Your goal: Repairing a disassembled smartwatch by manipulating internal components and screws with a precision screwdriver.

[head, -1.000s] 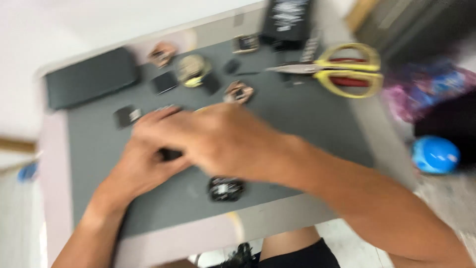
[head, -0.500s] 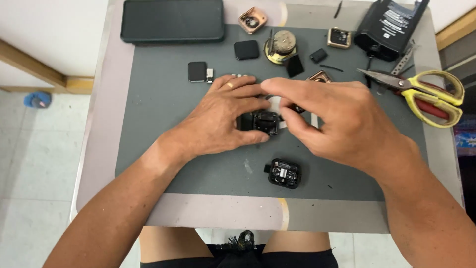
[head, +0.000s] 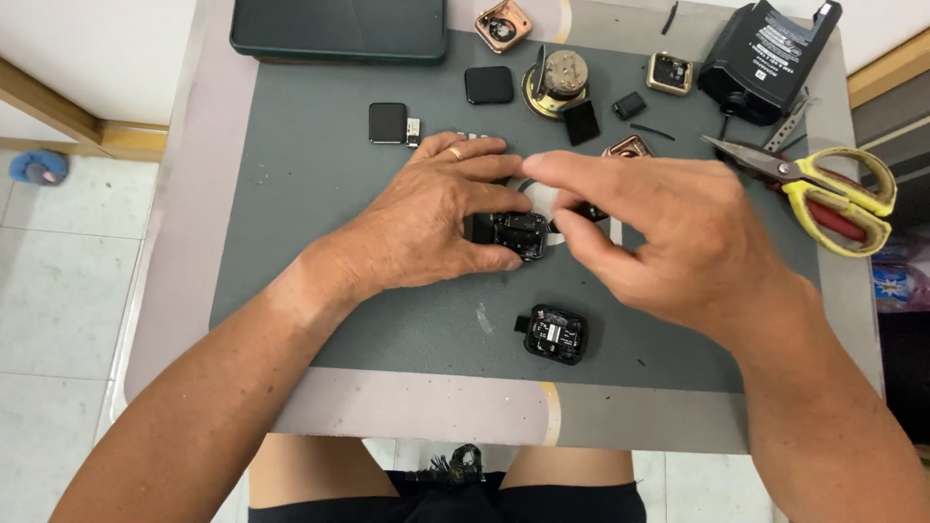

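My left hand (head: 436, 228) pinches a small black square opened watch body (head: 520, 232) at the middle of the grey work mat (head: 320, 194). My right hand (head: 668, 237) meets it from the right, fingertips narrowed on its edge. A second opened black watch body (head: 555, 333) lies just nearer, and yellow-handled scissors (head: 823, 189) lie far right.

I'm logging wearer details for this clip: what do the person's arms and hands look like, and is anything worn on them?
Both forearms are bare, with no sleeves, gloves or wristwatch in view. The left hand wears a plain gold-coloured ring on one finger. The right hand shows no ring or other item. Nails look short and unpainted where visible.
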